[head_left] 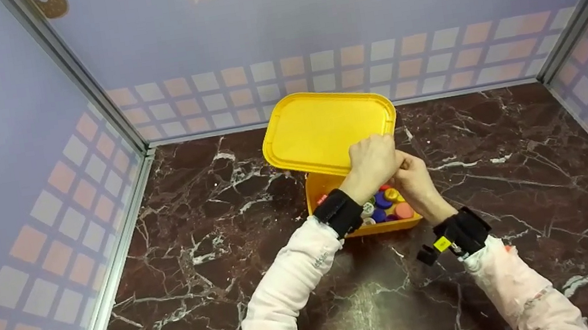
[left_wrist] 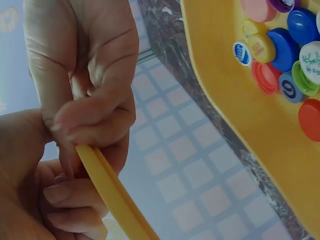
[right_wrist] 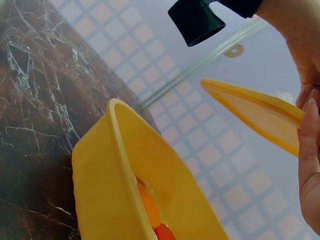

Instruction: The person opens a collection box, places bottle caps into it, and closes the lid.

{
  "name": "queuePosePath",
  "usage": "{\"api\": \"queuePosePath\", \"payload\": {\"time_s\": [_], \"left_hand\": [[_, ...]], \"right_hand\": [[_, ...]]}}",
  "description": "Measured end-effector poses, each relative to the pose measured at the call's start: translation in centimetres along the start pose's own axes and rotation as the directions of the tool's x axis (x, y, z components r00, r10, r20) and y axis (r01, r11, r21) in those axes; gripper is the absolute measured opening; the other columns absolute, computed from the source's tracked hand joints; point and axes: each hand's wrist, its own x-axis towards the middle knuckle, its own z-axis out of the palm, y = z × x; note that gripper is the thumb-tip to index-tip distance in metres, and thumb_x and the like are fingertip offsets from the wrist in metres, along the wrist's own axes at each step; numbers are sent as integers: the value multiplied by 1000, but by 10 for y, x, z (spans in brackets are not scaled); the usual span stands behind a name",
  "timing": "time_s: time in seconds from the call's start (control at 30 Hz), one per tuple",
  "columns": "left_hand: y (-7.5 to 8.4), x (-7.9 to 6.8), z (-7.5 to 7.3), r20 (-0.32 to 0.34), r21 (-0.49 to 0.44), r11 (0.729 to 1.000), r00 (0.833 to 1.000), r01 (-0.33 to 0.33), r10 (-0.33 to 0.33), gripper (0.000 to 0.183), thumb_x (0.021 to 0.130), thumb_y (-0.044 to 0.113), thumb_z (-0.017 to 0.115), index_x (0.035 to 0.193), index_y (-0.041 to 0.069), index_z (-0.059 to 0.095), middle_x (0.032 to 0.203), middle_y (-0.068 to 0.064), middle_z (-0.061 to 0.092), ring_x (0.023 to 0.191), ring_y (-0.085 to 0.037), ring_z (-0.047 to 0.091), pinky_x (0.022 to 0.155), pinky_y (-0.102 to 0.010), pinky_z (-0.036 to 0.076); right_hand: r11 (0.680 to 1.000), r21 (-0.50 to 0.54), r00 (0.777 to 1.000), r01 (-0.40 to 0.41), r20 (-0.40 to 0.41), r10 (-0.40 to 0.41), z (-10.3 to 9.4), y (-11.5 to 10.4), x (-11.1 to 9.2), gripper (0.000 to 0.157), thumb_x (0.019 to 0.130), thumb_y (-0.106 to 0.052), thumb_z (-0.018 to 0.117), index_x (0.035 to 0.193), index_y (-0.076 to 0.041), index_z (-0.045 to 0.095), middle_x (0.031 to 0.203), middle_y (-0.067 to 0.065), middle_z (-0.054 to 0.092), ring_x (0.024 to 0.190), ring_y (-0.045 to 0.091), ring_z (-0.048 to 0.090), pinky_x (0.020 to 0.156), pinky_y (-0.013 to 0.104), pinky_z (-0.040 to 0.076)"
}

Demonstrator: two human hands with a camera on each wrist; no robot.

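Observation:
A yellow rectangular lid (head_left: 326,129) is held tilted above and behind a yellow plastic box (head_left: 389,227). My left hand (head_left: 374,159) grips the lid's near right corner, its fingers curled round the edge. Close against it, my right hand (head_left: 416,179) pinches the same corner. In the left wrist view the lid's thin edge (left_wrist: 117,195) comes out from between the fingers of the two hands. Inside the box lie several coloured bottle caps (left_wrist: 285,50), among them blue, red, white and yellow ones. My left forearm and hands hide part of the box.
The box stands on a dark red-brown marbled tabletop (head_left: 213,245). Lilac panels (head_left: 285,22) with checks and sweets printed on them enclose the back and both sides. Small light specks lie on the tabletop.

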Motion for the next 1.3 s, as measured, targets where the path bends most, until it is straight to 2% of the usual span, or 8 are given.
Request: {"api": "queuePosePath", "payload": {"time_s": [0.3,0.53,0.67,0.8,0.9,1.07,1.23,1.3], "left_hand": [[-2,-6,-6,-138,2,999,990,-40,40,9,78,16,59,72,14,64,64,-1,58,56,-20,57,45,-33,43],[-13,-8,-7,-221,16,999,975,-33,36,7,78,17,60,76,11,63,63,0,57,54,-19,57,44,-32,43],[-25,-10,-19,-296,-39,998,955,-46,32,7,79,14,59,82,9,62,67,-1,59,55,-20,58,45,-31,44],[-43,-13,-33,-401,-206,975,916,-88,-2,3,77,10,60,77,8,58,63,-2,55,52,-18,53,45,-28,42],[-58,-17,-41,-472,-397,906,879,-143,-68,11,74,5,61,68,7,52,58,0,48,49,-15,46,45,-24,38],[-82,-26,-43,-532,-668,701,819,-250,-215,24,73,-2,60,62,10,43,52,3,42,44,-8,38,40,-21,32],[-98,-36,-40,-535,-792,526,769,-312,-349,27,77,-4,54,61,10,37,53,4,36,45,-8,37,38,-21,30],[-103,-40,-36,-512,-837,429,762,-340,-396,26,79,-4,51,62,10,37,54,3,34,45,-9,37,39,-21,30]], "right_hand": [[994,-69,996,84,35,-82,8,-4,-2,23,76,16,48,90,0,57,68,5,47,56,14,44,51,24,37],[996,-28,979,83,190,-76,4,-7,-5,23,83,11,54,105,3,56,81,13,55,68,19,54,60,26,45],[995,-80,970,66,241,-45,-2,-9,-6,39,84,7,57,123,5,48,100,18,58,82,23,60,70,35,49],[997,-78,974,16,227,3,-9,-10,-4,36,86,-2,58,120,8,49,94,18,59,76,23,60,69,35,49],[1000,-27,983,-14,184,19,-15,-9,-1,32,88,-8,58,113,11,51,86,17,59,70,21,58,65,33,50],[998,53,995,-30,102,24,-26,-10,3,22,89,-8,57,101,10,56,78,15,59,63,19,55,59,26,48],[998,26,996,-50,78,48,-35,-11,5,16,89,-9,57,95,5,58,75,13,58,62,18,54,57,25,47],[998,4,996,-58,72,57,-38,-12,5,20,89,-10,57,97,8,56,75,13,57,62,17,54,57,25,48]]}}
